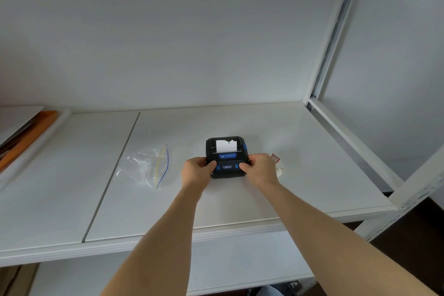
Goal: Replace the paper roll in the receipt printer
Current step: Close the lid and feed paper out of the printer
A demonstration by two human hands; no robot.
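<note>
A small black receipt printer [226, 151] with blue buttons sits on the white shelf [288, 139], its lid down. A torn strip of white paper [225, 146] sticks up from its slot. My left hand [196, 170] grips the printer's left front corner, thumb on the front panel. My right hand [260, 168] grips the right front corner the same way. Just right of my right hand lies a white paper roll [280, 170] with a red-edged end, mostly hidden behind the hand.
An empty clear zip bag [149, 166] lies left of the printer. A white tray [31, 142] with orange and dark items stands at the far left. The rack's white metal upright [336, 38] and side rail [348, 142] bound the shelf on the right.
</note>
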